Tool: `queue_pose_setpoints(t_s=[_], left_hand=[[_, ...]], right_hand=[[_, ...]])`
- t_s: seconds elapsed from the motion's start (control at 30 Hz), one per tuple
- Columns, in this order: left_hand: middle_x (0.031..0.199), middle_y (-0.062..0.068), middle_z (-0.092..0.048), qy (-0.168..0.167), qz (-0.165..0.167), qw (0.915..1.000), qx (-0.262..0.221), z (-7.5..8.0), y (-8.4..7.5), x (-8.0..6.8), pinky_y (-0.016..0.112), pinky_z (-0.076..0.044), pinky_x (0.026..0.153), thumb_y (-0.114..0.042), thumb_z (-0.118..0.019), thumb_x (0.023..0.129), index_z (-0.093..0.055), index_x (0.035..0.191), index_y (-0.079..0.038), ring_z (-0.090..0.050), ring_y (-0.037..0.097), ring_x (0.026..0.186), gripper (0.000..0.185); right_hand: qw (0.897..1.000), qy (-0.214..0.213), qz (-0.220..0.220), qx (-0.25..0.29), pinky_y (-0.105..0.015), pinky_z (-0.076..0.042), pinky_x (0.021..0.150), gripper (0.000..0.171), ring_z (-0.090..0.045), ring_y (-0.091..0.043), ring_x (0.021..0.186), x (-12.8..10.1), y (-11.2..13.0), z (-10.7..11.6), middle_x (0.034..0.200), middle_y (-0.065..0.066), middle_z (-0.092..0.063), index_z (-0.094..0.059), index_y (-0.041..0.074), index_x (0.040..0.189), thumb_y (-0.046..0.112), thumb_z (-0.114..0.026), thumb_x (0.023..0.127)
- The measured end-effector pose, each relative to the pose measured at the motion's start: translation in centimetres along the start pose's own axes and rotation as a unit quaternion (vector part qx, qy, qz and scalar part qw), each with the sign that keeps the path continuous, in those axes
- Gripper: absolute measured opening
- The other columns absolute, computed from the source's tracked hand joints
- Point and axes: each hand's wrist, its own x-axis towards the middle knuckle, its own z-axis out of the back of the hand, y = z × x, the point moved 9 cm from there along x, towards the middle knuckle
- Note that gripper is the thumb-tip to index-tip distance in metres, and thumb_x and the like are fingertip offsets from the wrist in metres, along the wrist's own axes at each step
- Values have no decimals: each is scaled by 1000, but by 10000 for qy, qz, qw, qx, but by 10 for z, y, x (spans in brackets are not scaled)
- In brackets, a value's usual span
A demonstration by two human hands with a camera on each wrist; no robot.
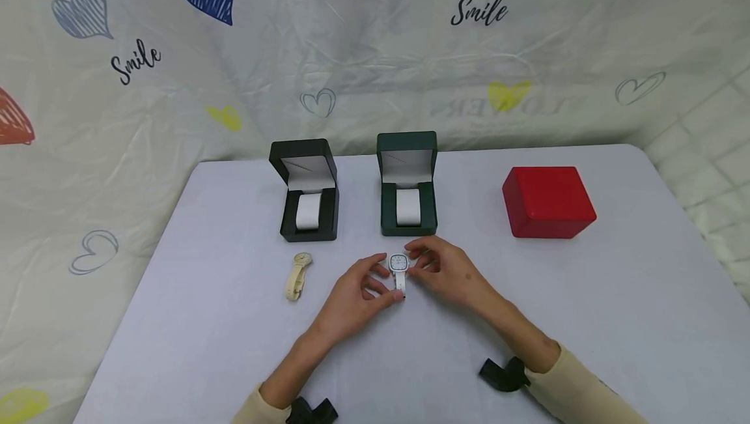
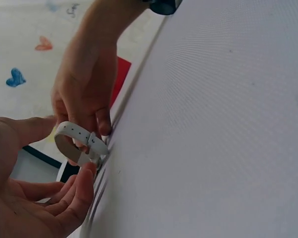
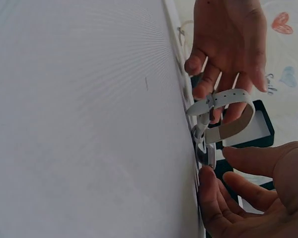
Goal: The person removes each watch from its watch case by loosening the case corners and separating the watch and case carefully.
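Note:
A white wristwatch [image 1: 399,263] with a square face lies face up near the table's middle, its buckled strap [image 3: 231,99] forming a loop. My left hand [image 1: 359,297] surrounds its left side with loosely bent fingers, thumb at the strap's lower end and fingertips close to the case. From the other side my right hand [image 1: 448,272] pinches the edge of the case between thumb and fingertips. Left of my left hand lies a cream watch [image 1: 297,276]. Behind the hands stand an open black watch box [image 1: 308,235] and an open green watch box [image 1: 409,230].
A closed red box [image 1: 553,199] sits at the back right of the white table [image 1: 234,339]. White cushions fill the two open boxes. Behind the table hangs a sheet [image 1: 387,40] printed with hearts.

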Motion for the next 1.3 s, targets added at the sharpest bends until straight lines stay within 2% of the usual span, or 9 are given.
queue_pose_setpoints(t_s=[0.17,0.4,0.53,0.77,0.9,1.13,1.3], left_hand=[[127,3,-65,-323,-247,9992,52,8,-11,0,20,-56,78,-34,-78,94,-54,150,-14,-70,11,101,64],[132,8,-63,-802,-903,9925,181,12,-32,7,21,-56,77,-28,-77,96,-58,146,-14,-66,13,110,55],[134,10,-62,-950,-1176,9885,46,10,-45,13,24,-57,79,-25,-76,96,-59,143,-17,-65,13,113,50],[135,10,-61,-938,-1541,9835,-113,0,-69,27,26,-60,82,-24,-73,98,-59,143,-14,-64,20,117,48],[136,10,-60,-865,-1651,9822,-238,-8,-79,34,27,-60,85,-21,-72,99,-58,143,-12,-63,18,120,48],[136,10,-60,-735,-1775,9809,-294,-23,-95,46,27,-60,88,-18,-70,100,-59,143,-11,-61,19,122,45],[135,7,-60,-619,-1833,9806,-324,-35,-102,51,28,-60,91,-15,-69,100,-59,142,-11,-61,22,123,43]], right_hand=[[9998,-127,149,-26,-34,-61,90,38,-70,-18,97,-2,2,12,118,-12,-71,-67,6,129,4,-76,92],[9981,-394,474,-7,-26,-59,87,35,-71,-20,99,-6,4,35,121,-11,-71,-68,8,127,6,-76,94],[9955,-702,637,-86,-21,-58,88,33,-69,-21,103,-11,5,56,120,-11,-71,-68,10,128,8,-75,95],[9851,-1429,930,-242,-7,-53,86,37,-65,-8,103,-21,4,101,123,-8,-69,-68,11,130,7,-76,94],[9766,-1848,1067,-253,-5,-51,86,41,-64,-2,103,-28,3,126,123,-9,-69,-67,10,130,5,-78,91],[9672,-2380,886,-100,-4,-52,83,37,-65,-2,99,-41,-3,158,119,5,-66,-69,11,129,3,-75,93],[9542,-2888,743,-232,-1,-49,84,37,-63,-2,104,-52,-11,174,120,10,-65,-69,10,129,4,-76,92]])
